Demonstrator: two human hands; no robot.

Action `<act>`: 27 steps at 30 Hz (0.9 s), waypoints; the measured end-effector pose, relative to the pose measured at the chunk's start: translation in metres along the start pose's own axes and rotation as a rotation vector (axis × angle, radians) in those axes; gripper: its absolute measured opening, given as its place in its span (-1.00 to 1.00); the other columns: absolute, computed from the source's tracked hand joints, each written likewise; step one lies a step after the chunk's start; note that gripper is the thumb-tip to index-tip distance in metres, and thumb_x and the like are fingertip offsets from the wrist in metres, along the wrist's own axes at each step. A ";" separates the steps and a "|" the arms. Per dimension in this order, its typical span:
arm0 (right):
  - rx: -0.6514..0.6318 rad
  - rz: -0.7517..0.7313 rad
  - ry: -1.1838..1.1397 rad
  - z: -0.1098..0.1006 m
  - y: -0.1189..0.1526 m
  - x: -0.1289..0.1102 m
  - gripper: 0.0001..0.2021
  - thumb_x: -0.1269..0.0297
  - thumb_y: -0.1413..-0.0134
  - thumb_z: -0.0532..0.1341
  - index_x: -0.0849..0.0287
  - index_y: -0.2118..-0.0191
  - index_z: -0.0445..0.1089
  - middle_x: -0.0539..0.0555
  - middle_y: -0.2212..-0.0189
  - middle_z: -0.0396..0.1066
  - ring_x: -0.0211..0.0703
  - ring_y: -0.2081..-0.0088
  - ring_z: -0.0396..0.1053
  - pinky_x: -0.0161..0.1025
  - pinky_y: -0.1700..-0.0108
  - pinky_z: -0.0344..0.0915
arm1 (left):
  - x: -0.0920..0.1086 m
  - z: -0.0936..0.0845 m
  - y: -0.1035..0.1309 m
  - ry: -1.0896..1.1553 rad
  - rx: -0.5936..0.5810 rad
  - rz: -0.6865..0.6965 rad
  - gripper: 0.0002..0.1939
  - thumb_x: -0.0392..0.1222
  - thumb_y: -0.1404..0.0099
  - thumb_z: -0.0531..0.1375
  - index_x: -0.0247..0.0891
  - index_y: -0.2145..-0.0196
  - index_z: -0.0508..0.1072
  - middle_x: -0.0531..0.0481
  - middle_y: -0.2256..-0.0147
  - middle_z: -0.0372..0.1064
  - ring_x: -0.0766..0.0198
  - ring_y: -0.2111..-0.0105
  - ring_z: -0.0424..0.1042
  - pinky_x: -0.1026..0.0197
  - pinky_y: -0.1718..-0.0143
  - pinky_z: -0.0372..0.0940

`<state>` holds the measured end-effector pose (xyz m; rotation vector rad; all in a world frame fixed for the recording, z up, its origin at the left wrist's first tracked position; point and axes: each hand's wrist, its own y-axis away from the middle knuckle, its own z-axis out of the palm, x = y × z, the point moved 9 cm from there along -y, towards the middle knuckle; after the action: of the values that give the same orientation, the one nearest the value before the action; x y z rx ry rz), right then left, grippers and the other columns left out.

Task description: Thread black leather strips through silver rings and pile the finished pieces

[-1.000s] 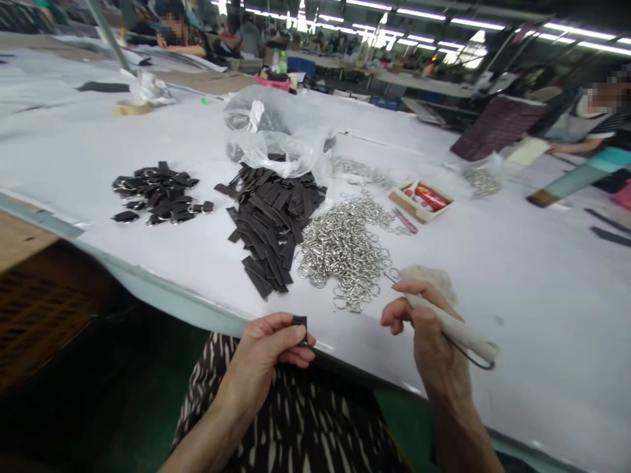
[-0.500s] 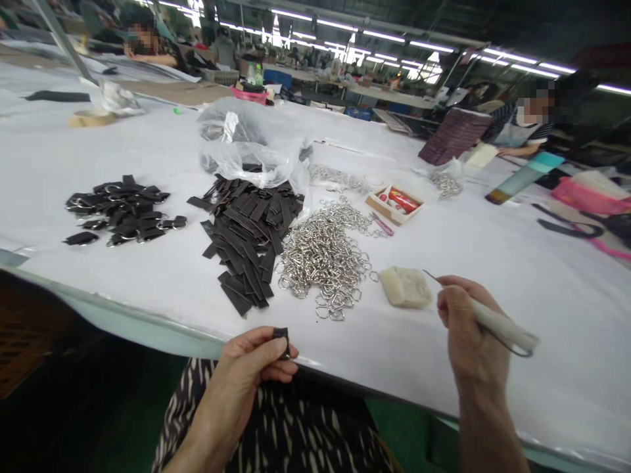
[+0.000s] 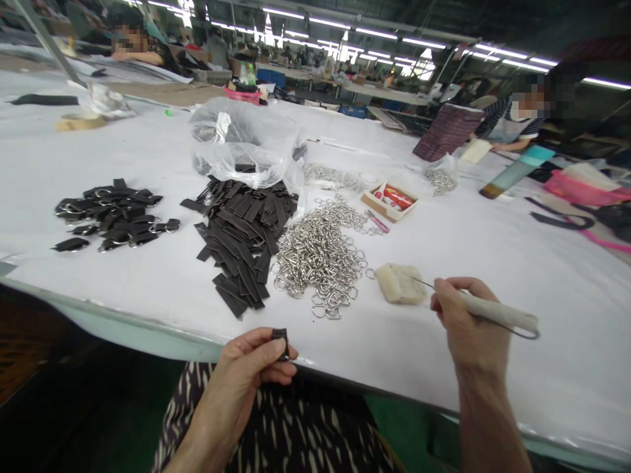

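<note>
Between thumb and fingers, my left hand [image 3: 251, 361] pinches a small folded black strap [image 3: 280, 336] at the table's front edge. My right hand [image 3: 470, 322] is closed round the pale, wrapped handle of an awl-like tool [image 3: 503, 314]. The tool's thin metal tip lies over a cream-coloured block [image 3: 400, 284], seeming to touch its top. Left of the block is a heap of silvery metal rings [image 3: 320, 253]. Flat black strips [image 3: 241, 243] are piled beside the rings. Farther left lie black loops fitted with rings [image 3: 116, 217].
A clear plastic bag [image 3: 246, 141] sits behind the strips. A small open box [image 3: 389, 200] holds a red tube, with pink-handled snips [image 3: 378, 221] beside it. A bottle [image 3: 516, 172] lies at the right. Two people work across the table [image 3: 148, 289].
My right hand has brought the tool's tip leftward and down over the cream block. The left hand keeps its pinch on the strap. The whole view has shifted slightly.
</note>
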<state>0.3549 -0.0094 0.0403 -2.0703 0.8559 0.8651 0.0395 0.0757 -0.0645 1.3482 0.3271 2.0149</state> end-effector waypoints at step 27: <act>-0.106 0.150 0.204 0.017 0.001 -0.003 -0.74 0.05 0.05 0.19 0.13 0.53 0.29 -0.06 0.68 0.26 -0.27 0.64 0.13 -0.30 0.62 0.03 | -0.002 0.001 0.000 0.014 -0.006 -0.006 -0.83 -0.23 0.01 0.34 -0.38 0.47 0.48 -0.10 0.47 0.49 0.34 0.57 0.43 0.35 0.50 0.36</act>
<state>0.3472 0.0050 0.0335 -2.2369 1.1073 0.8022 0.0405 0.0741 -0.0655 1.3289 0.3306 2.0194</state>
